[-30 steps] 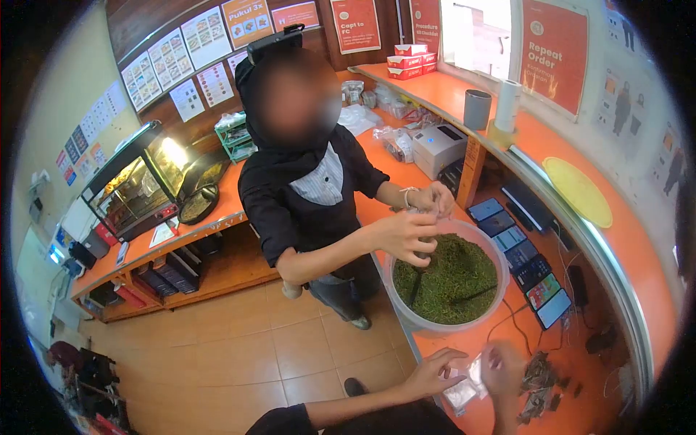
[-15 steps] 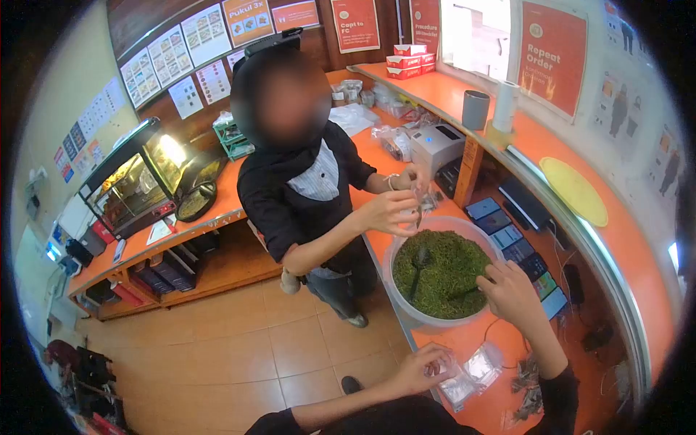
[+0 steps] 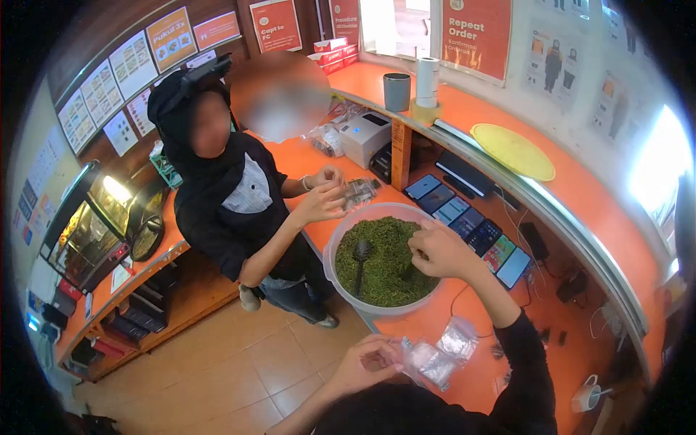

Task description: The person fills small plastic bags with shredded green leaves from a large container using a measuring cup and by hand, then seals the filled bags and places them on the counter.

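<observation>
A round translucent tub [image 3: 331, 250] of chopped green herbs [image 3: 395, 254] stands on the orange counter, with a black spoon [image 3: 360, 264] lying in the herbs. Above the tub's right side is my right hand [image 3: 442, 250], fingers pinched; what they hold is hidden. In front of the tub my left hand [image 3: 368, 364] pinches the edge of a small clear bag [image 3: 406, 348]. Beside it lie clear plastic packets [image 3: 458, 339]. Across the tub, a co-worker's hands [image 3: 324, 196] are near filled small packets [image 3: 360, 191].
The co-worker [image 3: 232, 181] stands at the left of the counter. Several phones [image 3: 482, 236] lie right of the tub, near cables. On the upper ledge are a grey cup [image 3: 396, 92], a paper roll [image 3: 427, 78] and a yellow lid [image 3: 512, 151]. A lit display case [image 3: 90, 225] stands far left.
The view has turned right, shifting the scene leftward. My right hand's fingers have moved up from the herbs. The co-worker's hands are now lower, beside the filled packets.
</observation>
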The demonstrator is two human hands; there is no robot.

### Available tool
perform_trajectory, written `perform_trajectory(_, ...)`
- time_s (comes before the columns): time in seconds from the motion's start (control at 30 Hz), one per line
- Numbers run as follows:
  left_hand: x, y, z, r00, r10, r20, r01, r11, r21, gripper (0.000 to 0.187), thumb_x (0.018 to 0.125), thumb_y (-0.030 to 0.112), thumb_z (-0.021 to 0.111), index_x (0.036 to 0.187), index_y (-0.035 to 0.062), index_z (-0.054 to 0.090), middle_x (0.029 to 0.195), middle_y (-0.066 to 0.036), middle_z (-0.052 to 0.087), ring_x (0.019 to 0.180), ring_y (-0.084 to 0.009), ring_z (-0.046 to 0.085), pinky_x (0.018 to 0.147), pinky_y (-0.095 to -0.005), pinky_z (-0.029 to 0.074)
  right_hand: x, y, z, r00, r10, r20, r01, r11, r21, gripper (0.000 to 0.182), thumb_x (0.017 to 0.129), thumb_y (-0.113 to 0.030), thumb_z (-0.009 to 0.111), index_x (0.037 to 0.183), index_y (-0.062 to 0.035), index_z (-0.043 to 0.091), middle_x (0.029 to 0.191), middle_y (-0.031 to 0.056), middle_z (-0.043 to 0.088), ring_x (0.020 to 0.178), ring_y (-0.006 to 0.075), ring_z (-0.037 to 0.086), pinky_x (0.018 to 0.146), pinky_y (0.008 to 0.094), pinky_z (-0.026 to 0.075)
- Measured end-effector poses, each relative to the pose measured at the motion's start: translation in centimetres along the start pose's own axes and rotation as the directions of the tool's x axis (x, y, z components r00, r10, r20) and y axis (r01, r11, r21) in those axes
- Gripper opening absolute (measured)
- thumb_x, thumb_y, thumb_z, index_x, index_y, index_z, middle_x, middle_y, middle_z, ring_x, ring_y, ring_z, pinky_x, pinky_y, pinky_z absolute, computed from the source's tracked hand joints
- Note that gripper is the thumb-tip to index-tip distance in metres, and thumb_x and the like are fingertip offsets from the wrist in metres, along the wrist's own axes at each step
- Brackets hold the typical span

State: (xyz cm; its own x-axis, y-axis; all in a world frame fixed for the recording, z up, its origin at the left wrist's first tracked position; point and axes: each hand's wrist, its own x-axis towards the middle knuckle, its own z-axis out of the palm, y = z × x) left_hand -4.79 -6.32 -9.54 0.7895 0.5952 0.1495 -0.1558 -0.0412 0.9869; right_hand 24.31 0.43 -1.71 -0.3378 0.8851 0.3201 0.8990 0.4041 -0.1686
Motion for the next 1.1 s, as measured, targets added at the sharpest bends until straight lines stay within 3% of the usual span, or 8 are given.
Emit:
perform_trajectory(0.1,0.5,5.6,-1.1,1.0,-0.013,0.021,0.013,0.999,0.043,0.019,0.082,0.002,0.078,0.096,0.0011,0.066,0.132,-0.018,0.056,0.109,-0.0157,0.06,0.086,-0.0299,0.051,-0.6,0.7,-0.2,0.999,-0.012,-0.039,0.014,0.999,0.05,0.019,0.076,-0.022,0.068,0.072,-0.0052,0.061,0.071,0.0083,0.06,0.082,0.0303,0.053,0.074,0.0425,0.045)
perform_trajectory(0.17,1.3,8.2,-1.7,0.976,0.202,-0.08,-0.195,0.977,0.086,0.034,0.079,0.0,0.079,0.108,0.0023,0.062,0.131,-0.017,0.058,0.099,-0.0132,0.062,0.083,-0.0272,0.051,-1.1,1.0,-0.4,0.994,0.036,-0.103,-0.026,0.995,0.099,0.023,0.077,-0.024,0.071,0.071,-0.0049,0.06,0.068,0.007,0.059,0.079,0.0277,0.053,0.073,0.0415,0.044)
perform_trajectory(0.4,8.1,12.5,-4.3,0.877,0.383,-0.29,-0.272,0.894,0.357,0.059,0.074,0.003,0.081,0.126,0.0058,0.054,0.121,-0.006,0.063,0.079,-0.0071,0.057,0.069,-0.0222,0.046,-2.2,1.7,-1.9,0.966,0.256,-0.026,-0.245,0.947,0.21,0.023,0.077,-0.027,0.074,0.077,-0.0057,0.066,0.066,0.0073,0.057,0.076,0.0265,0.05,0.073,0.0393,0.04)
perform_trajectory(0.5,11.0,11.4,-5.7,0.903,0.33,-0.276,-0.118,0.807,0.579,0.062,0.074,0.008,0.081,0.13,0.0048,0.055,0.113,-0.005,0.067,0.07,-0.0059,0.055,0.062,-0.0219,0.046,-2.4,2.1,-2.4,0.94,0.341,-0.028,-0.32,0.905,0.281,0.021,0.078,-0.026,0.074,0.08,-0.0064,0.068,0.066,0.008,0.057,0.077,0.0276,0.05,0.073,0.0394,0.04)
perform_trajectory(0.57,12.4,10.7,-6.2,0.92,0.292,-0.263,-0.088,0.805,0.586,0.062,0.073,0.008,0.081,0.13,0.0053,0.055,0.113,-0.005,0.067,0.069,-0.0057,0.055,0.061,-0.0218,0.046,-2.4,2.1,-2.8,0.961,0.213,-0.178,-0.209,0.977,0.039,0.02,0.077,-0.025,0.073,0.077,-0.0065,0.067,0.068,0.0081,0.058,0.08,0.028,0.051,0.073,0.0396,0.04)
perform_trajectory(0.7,13.3,10.1,-5.7,0.935,0.246,-0.256,-0.038,0.787,0.615,0.063,0.073,0.008,0.082,0.13,0.005,0.056,0.111,-0.006,0.067,0.067,-0.0047,0.055,0.059,-0.0209,0.047,-1.3,-0.1,-0.6,0.98,-0.107,-0.166,0.09,0.991,-0.103,0.021,0.072,-0.023,0.075,0.073,-0.007,0.061,0.076,0.0073,0.059,0.087,0.0283,0.053,0.075,0.0412,0.041)
perform_trajectory(0.93,13.7,9.3,-6.3,0.933,0.286,-0.218,-0.102,0.792,0.601,0.056,0.072,0.01,0.083,0.123,0.0029,0.061,0.107,-0.006,0.067,0.069,-0.0053,0.057,0.06,-0.0213,0.048,-1.7,0.7,-2.2,0.984,0.163,-0.074,-0.157,0.984,0.078,0.02,0.074,-0.024,0.073,0.07,-0.006,0.063,0.074,0.0081,0.064,0.084,0.0291,0.055,0.082,0.0408,0.041)
perform_trajectory(1.1,14.3,9.3,-6.4,0.933,0.284,-0.22,-0.083,0.766,0.637,0.056,0.071,0.012,0.084,0.122,0.0031,0.062,0.107,-0.007,0.067,0.065,-0.0058,0.057,0.059,-0.0223,0.048,-2.3,2.6,-3.1,0.952,0.279,-0.129,-0.246,0.943,0.222,0.022,0.074,-0.026,0.073,0.069,-0.0059,0.064,0.068,0.008,0.062,0.079,0.0271,0.053,0.076,0.0393,0.042)
